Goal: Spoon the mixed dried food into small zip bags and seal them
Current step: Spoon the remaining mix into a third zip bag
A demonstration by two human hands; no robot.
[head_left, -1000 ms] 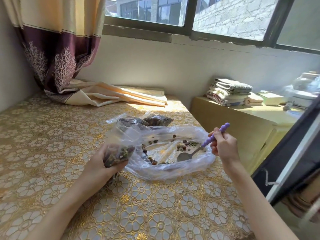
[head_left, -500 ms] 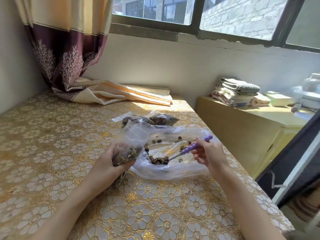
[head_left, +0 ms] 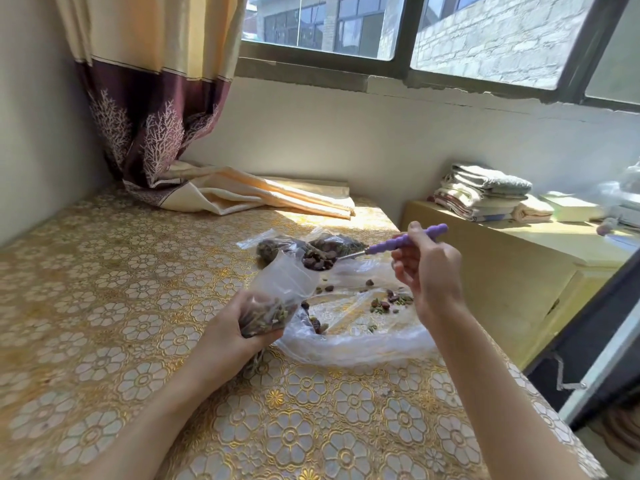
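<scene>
Two hands are in view: the left hand [head_left: 239, 336] and the right hand [head_left: 429, 271]. One purple-handled spoon [head_left: 405, 241]. One small zip bag [head_left: 277, 296] is held up, and two filled zip bags [head_left: 277, 245] lie toward the table's far edge. One large clear plastic bag [head_left: 360, 341] lies near the table's right edge. One stack of folded towels [head_left: 485, 192] sits on the yellow cabinet [head_left: 485, 271].

Over the preceding second the right hand [head_left: 427, 271] lifted the purple-handled spoon [head_left: 381, 249] out of the large clear bag [head_left: 363, 344], where its bowl had earlier lain among the scattered dried food [head_left: 388, 301]. The spoon, now loaded with dark pieces, was raised to the open mouth of the small zip bag [head_left: 282, 289] gripped by the left hand [head_left: 235, 329]. The bag's mouth opened wider toward the spoon.
</scene>
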